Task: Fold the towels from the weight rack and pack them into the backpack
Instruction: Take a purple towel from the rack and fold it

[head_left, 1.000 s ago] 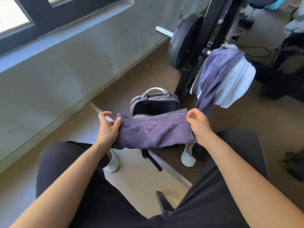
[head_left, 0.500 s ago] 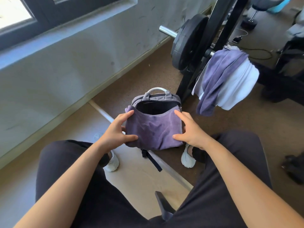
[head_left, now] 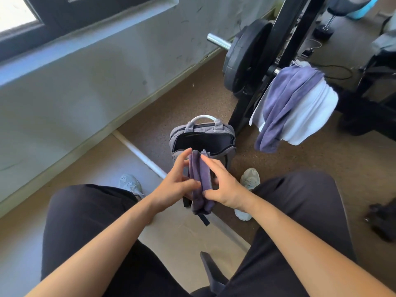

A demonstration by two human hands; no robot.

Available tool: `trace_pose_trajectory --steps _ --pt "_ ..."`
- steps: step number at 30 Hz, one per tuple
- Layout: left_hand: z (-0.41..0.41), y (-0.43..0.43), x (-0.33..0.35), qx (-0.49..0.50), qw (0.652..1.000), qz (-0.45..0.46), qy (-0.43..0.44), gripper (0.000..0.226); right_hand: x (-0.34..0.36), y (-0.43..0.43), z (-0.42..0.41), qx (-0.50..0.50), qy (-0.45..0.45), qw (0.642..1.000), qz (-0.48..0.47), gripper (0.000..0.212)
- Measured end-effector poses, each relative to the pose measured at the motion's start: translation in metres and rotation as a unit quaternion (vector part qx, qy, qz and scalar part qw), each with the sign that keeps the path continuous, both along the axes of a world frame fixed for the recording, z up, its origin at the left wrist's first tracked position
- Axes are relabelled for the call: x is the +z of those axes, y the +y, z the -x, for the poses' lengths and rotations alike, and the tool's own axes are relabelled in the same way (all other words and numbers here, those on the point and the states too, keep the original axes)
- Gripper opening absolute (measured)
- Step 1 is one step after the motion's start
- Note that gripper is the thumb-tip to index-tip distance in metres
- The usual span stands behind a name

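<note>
A purple towel [head_left: 201, 181], folded into a narrow upright bundle, is pressed between my left hand [head_left: 174, 185] and my right hand [head_left: 222, 186] just in front of the grey backpack [head_left: 222, 156]. The backpack stands on the floor between my feet with its main compartment unzipped and dark inside. On the weight rack [head_left: 285, 39] to the right hang another purple towel [head_left: 285, 103] and a white towel [head_left: 310, 112] beneath it.
A black weight plate [head_left: 244, 61] on a steel bar sits on the rack. The grey wall and window run along the left. My white shoes [head_left: 130, 185] flank the backpack. Dark equipment and cables lie at the right.
The towel was held stretched wide, then folded in half, and is now squeezed into a narrow bundle as both hands came together.
</note>
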State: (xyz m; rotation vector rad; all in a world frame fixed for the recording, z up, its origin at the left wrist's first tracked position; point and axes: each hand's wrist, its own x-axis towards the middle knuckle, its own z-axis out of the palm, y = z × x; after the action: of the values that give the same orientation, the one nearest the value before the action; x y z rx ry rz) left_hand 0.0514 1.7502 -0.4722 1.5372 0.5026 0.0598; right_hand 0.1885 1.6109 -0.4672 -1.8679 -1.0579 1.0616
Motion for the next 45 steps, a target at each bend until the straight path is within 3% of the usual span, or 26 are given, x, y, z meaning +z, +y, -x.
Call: trace_pose_trajectory --steps 7,12,16,19,22,24,26,31,36,41,45 --pt "0.001 0.000 0.012 0.035 0.994 0.097 -0.020 0.051 -0.001 0.004 0.000 -0.055 0.020 0.998 0.016 0.085" --pt "0.000 0.008 0.008 0.037 0.988 0.149 -0.038 0.047 -0.001 0.003 -0.004 -0.081 0.047 0.996 0.008 0.071" --pt "-0.005 0.013 -0.001 0.207 0.976 0.061 -0.016 0.044 0.007 0.002 -0.011 -0.132 0.136 0.982 -0.027 0.070" --pt "-0.007 0.020 -0.008 0.270 0.958 0.052 0.081 0.050 0.017 -0.002 -0.016 -0.151 0.253 0.952 -0.081 0.067" --pt "-0.005 0.020 -0.009 0.123 0.952 0.220 0.175 0.064 0.021 -0.003 -0.021 -0.161 0.334 0.920 -0.129 0.071" --pt "-0.004 0.013 -0.007 0.055 0.936 0.314 0.149 0.071 0.019 -0.004 -0.024 -0.158 0.354 0.912 -0.135 0.074" --pt "-0.005 0.011 -0.009 0.050 0.934 0.344 0.086 0.066 0.015 -0.004 -0.026 -0.150 0.347 0.917 -0.131 0.079" --pt "-0.005 0.022 -0.013 0.138 0.959 0.243 0.042 0.055 -0.001 -0.007 -0.033 -0.150 0.268 0.950 -0.063 0.095" --pt "-0.001 0.027 -0.016 0.082 0.989 0.124 0.003 0.052 -0.010 -0.008 -0.038 -0.161 0.212 0.964 0.019 0.107" --pt "0.006 0.032 -0.009 -0.066 0.992 0.105 -0.011 0.056 -0.002 -0.007 -0.045 -0.077 0.118 0.989 0.040 0.102" --pt "0.008 0.030 -0.005 -0.129 0.986 0.107 -0.003 0.062 0.004 -0.007 -0.037 0.009 0.215 0.976 0.027 0.064"
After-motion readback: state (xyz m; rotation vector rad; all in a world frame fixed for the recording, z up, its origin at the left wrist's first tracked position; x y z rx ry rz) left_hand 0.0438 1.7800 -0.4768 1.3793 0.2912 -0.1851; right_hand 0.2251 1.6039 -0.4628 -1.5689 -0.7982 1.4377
